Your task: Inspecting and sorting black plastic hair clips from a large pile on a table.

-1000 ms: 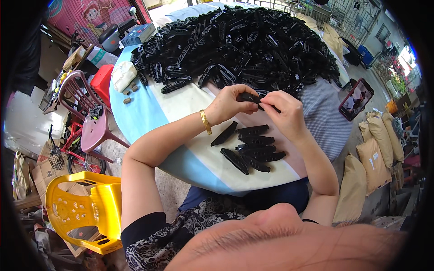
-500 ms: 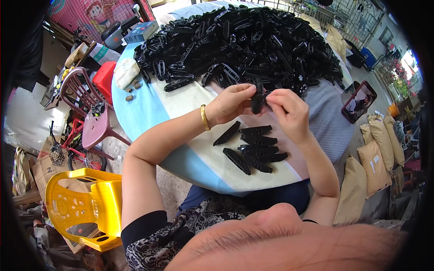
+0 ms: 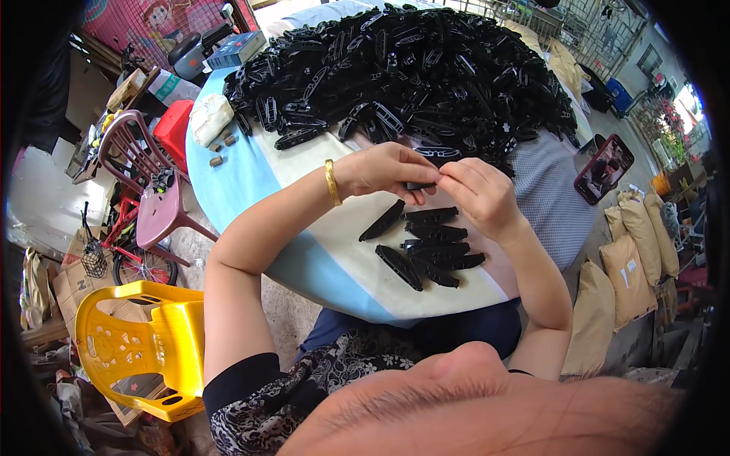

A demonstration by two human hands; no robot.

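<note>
Both hands meet above the middle of the round tabletop (image 3: 251,182): the left hand (image 3: 380,169) and right hand (image 3: 480,194) pinch one small black plastic piece (image 3: 420,185) between their fingers. A small stack of black strips (image 3: 430,247) lies just below, toward the near edge; a large heap (image 3: 411,68) covers the far side.

Small black part (image 3: 420,185) mostly hidden between left hand (image 3: 384,169) and right hand (image 3: 480,196); shape not discernible. Round table (image 3: 251,175) near edge covered by forearms, far side buried under black parts pile (image 3: 411,68). Phone (image 3: 603,169) screen too small to read.
</note>
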